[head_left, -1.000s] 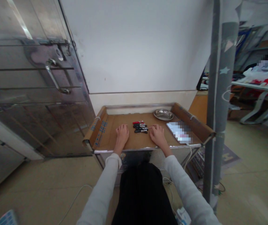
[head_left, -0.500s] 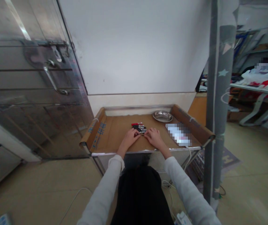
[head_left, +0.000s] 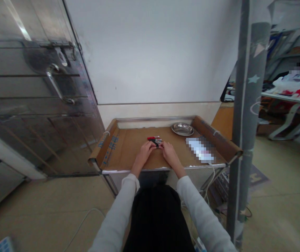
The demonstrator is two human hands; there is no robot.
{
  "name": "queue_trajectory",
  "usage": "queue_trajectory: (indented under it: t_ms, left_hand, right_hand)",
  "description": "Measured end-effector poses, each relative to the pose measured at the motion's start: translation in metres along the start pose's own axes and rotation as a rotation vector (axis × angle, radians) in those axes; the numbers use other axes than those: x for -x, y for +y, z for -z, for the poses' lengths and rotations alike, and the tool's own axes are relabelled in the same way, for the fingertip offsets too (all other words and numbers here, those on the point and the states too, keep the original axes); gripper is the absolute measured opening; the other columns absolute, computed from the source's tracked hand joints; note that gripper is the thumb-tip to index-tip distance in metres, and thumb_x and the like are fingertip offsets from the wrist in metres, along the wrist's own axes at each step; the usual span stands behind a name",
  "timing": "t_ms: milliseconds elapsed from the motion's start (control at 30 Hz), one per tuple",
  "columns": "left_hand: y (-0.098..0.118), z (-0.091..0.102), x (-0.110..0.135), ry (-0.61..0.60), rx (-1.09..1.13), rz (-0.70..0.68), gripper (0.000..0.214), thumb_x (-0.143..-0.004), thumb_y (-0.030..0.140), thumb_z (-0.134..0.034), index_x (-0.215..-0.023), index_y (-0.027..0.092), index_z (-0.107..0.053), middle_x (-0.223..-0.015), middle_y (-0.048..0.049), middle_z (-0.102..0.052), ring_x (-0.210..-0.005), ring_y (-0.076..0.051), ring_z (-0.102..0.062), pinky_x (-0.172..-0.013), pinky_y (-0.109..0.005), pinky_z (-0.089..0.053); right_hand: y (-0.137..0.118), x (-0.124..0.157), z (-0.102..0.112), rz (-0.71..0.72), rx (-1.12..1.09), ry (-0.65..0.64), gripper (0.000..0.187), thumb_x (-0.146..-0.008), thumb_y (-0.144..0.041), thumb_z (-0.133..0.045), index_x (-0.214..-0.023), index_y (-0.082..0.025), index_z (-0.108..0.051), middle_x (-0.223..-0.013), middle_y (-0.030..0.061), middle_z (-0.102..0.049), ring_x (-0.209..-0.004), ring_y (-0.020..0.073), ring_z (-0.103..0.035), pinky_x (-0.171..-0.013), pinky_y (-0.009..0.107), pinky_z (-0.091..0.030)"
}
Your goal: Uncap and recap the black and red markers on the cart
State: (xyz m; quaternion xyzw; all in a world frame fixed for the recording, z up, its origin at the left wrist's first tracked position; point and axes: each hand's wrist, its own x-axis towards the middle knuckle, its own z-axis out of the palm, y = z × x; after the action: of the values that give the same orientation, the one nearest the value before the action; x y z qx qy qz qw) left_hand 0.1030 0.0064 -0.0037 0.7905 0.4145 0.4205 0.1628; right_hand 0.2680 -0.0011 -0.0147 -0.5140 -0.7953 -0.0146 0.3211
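Observation:
A small row of pens [head_left: 154, 139], red at the far side and black nearer me, lies side by side on the cardboard-lined table [head_left: 129, 147]. My left hand [head_left: 147, 148] is closed, its fingertips gripping the left end of the nearest black pens. At their right end my right hand [head_left: 167, 149] has its fingers pinched together in the same way. Both wrists rest low over the table's front edge, and my fingers hide part of the nearest pens.
A round steel dish [head_left: 183, 129] stands at the back right. In front of it lies a blurred-out white object [head_left: 200, 150] with a cable [head_left: 212, 175] hanging over the front edge. Raised cardboard sides [head_left: 218, 137] border the table, and a grey pole [head_left: 247, 133] rises to the right.
Both hands have moved slightly forward, toward the red pen. My right hand has also come left, so the hands are closer together and the pens sit more tightly bunched.

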Motion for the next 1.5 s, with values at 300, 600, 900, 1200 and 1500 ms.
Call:
queue_trajectory:
  t_ms: [300,600,900,1200,1500]
  left_hand:
    - [0.002,-0.002,0.001,-0.024,0.079,-0.011,0.016,-0.088,0.017,-0.046,-0.102,0.021,-0.055,-0.103,-0.0023,-0.065,-0.096,-0.014,-0.062,-0.089,-0.029,-0.046]
    - [0.002,-0.002,0.003,-0.088,-0.306,-0.006,0.024,-0.084,0.027,-0.056,-0.108,0.022,-0.058,-0.109,-0.0049,-0.063,-0.106,-0.023,-0.051,-0.091,-0.04,-0.036]
    - [0.002,-0.002,0.001,-0.098,-0.408,0.013,0.016,-0.087,0.031,-0.053,-0.097,0.023,-0.063,-0.105,-0.0031,-0.063,-0.102,-0.022,-0.047,-0.086,-0.036,-0.031]
    - [0.009,0.002,0.002,-0.015,-0.455,-0.007,0.02,-0.089,0.032,-0.049,-0.102,0.023,-0.061,-0.106,-0.0039,-0.062,-0.101,-0.02,-0.049,-0.086,-0.034,-0.034]
    - [0.003,0.004,0.003,0.262,-0.607,0.312,0.02,-0.091,0.027,-0.043,-0.103,0.021,-0.059,-0.106,-0.007,-0.061,-0.097,-0.024,-0.05,-0.084,-0.038,-0.039]
  right_hand:
    - [-0.003,0.001,0.002,0.073,-0.163,-0.005,0.016,-0.09,-0.019,-0.043,-0.1,-0.019,-0.055,-0.1,0.0083,-0.063,-0.094,0.0194,-0.056,-0.084,0.031,-0.043]
    - [0.004,0.008,0.003,-0.194,0.07,0.153,0.021,-0.09,-0.017,-0.039,-0.095,-0.019,-0.059,-0.092,0.0096,-0.064,-0.088,0.0229,-0.054,-0.078,0.033,-0.04]
    - [0.001,0.009,0.004,-0.244,0.204,0.132,0.023,-0.091,-0.021,-0.038,-0.097,-0.019,-0.061,-0.092,0.0108,-0.063,-0.087,0.0237,-0.053,-0.075,0.034,-0.035]
    - [-0.006,0.007,0.008,0.033,-0.078,0.04,0.044,-0.089,-0.019,-0.034,-0.133,-0.019,-0.039,-0.122,0.0113,-0.057,-0.108,0.0235,-0.054,-0.091,0.037,-0.039]
    - [0.003,0.006,0.003,-0.065,-0.081,0.142,0.038,-0.084,-0.014,-0.037,-0.12,-0.014,-0.052,-0.12,0.0148,-0.052,-0.112,0.0251,-0.046,-0.096,0.041,-0.038]
